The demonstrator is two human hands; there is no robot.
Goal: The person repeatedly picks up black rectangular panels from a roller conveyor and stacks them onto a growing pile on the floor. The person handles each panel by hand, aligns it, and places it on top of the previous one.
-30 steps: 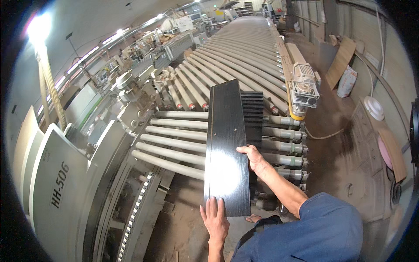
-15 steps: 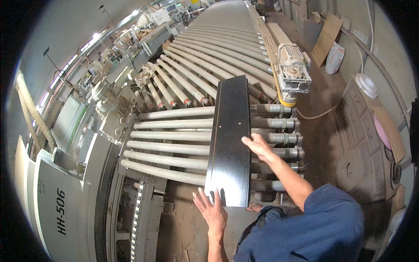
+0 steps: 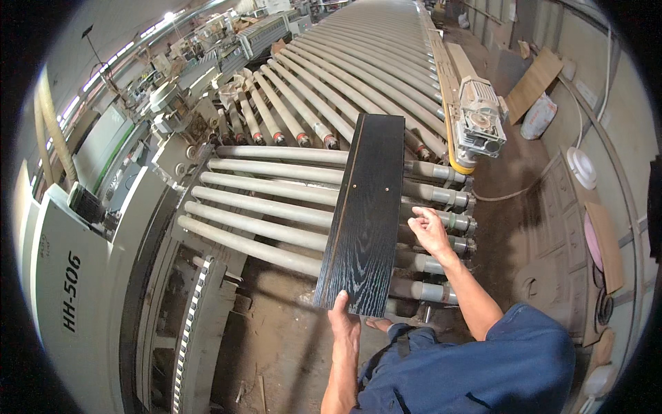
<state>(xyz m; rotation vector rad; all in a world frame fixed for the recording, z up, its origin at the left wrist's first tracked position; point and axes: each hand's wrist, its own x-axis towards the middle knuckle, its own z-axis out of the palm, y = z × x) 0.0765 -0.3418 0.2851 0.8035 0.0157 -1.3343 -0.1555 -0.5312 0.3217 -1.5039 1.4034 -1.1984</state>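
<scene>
A long black wood-grain board (image 3: 372,207) with two small brass-coloured dots lies lengthwise across the rollers, its near end sticking out toward me. My left hand (image 3: 343,319) grips that near end, thumb on the top face and fingers hidden underneath. Just off the board's right edge, my right hand (image 3: 431,231) hovers over the roller ends with fingers loosely bent and a gap between thumb and forefinger. Nothing shows in it.
Pale rollers (image 3: 269,196) run under the board, and a long roller conveyor (image 3: 372,48) stretches away behind. A motor (image 3: 480,117) stands at its right side. At left is a white machine housing (image 3: 76,269). Panels and a white sack (image 3: 538,116) lean along the right wall.
My left hand has gone from spread fingers above the near end to a grip on it. My right hand has come off the board's right edge. The view has shifted slightly.
</scene>
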